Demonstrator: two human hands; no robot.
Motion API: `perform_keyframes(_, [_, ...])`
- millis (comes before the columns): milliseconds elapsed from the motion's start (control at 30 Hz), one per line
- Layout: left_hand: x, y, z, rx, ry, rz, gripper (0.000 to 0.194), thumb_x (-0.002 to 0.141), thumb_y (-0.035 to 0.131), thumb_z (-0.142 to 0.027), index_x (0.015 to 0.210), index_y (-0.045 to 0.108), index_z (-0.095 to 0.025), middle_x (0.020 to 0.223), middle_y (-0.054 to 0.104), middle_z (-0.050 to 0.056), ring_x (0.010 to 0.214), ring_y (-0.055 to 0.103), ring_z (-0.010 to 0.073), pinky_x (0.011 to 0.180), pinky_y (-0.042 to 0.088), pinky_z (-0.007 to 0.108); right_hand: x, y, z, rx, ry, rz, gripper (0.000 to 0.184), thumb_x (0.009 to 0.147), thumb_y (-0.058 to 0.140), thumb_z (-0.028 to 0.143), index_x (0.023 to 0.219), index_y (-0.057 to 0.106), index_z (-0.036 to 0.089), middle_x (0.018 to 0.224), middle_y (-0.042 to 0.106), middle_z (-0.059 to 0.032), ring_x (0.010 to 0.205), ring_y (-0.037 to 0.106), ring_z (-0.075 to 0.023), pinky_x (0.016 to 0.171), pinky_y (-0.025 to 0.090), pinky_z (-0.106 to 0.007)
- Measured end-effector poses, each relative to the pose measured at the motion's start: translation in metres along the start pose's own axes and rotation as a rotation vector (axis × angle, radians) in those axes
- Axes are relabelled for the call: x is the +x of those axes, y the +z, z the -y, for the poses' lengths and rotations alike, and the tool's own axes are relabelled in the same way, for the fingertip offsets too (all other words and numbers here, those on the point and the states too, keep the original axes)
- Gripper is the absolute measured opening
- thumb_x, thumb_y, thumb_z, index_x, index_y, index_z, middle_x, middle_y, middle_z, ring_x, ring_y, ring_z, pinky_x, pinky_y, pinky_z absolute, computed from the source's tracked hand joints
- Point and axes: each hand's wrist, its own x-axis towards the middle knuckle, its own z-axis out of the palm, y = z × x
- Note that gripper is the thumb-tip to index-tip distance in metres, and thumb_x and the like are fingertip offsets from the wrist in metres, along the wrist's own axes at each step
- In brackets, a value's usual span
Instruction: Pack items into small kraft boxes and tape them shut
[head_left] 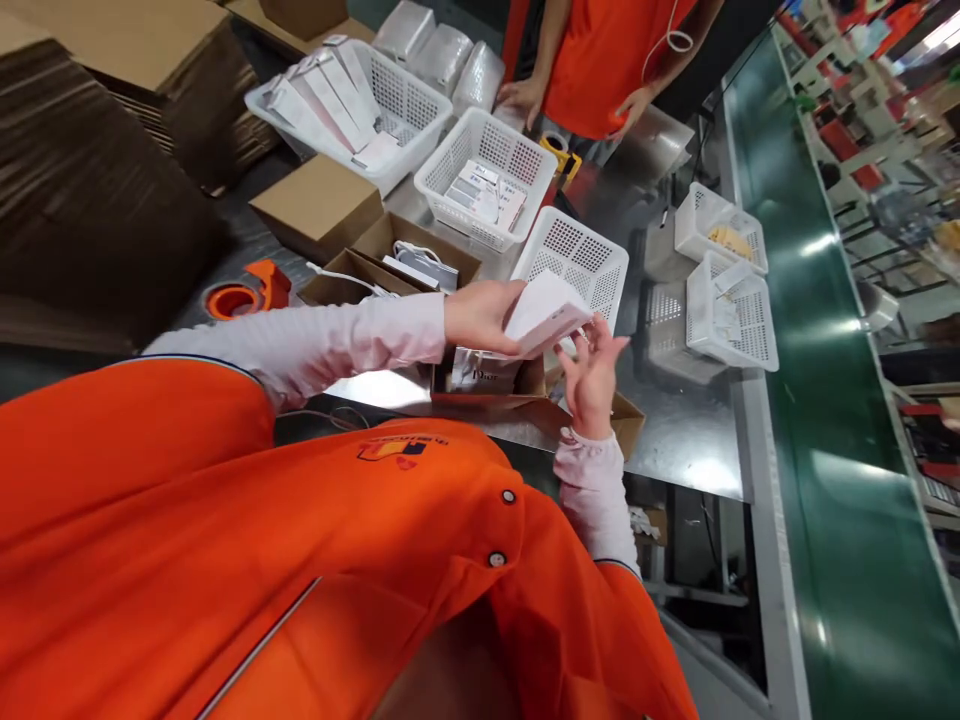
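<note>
Left hand [481,314] pinches a white, rectangular cardboard box [547,312].
Gripping one end seemingly leaves the other accessible to the right hand [592,385], fingers loosely spread; contact unclear.

I see conveyor belt [840,400] right of workbench [682,430], carton stack [75,180] far left. Tape dispenser [274,283] front-left of closed carton [319,200]; cable [420,250] in open carton [373,238] right of that. Small boxes [487,195] in middle basket [457,222]. Held box [541,310] over front carton [534,375].

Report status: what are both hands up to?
Left hand: gripping white box. Right hand: open, at box's edge. Carton below; nothing seen blocking either hand.
</note>
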Motion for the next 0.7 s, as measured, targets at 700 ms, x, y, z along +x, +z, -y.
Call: perform_keyframes(700, [-0.083,0.053,0.065,-0.116,-0.305,-0.085,0.016,0.091,0.062,-0.012,0.100,0.075,-0.012,0.101,0.074,0.006,0.103,0.062,0.0220,0.109,0.045,0.036,0.001,0.018,-0.042,-1.287,-0.202,0.637,0.044,0.102,0.039,0.008,0.123,0.077,0.008,0.129,0.073,-0.0237,0.127,0.064,-0.0337,0.113,0.049,-0.049])
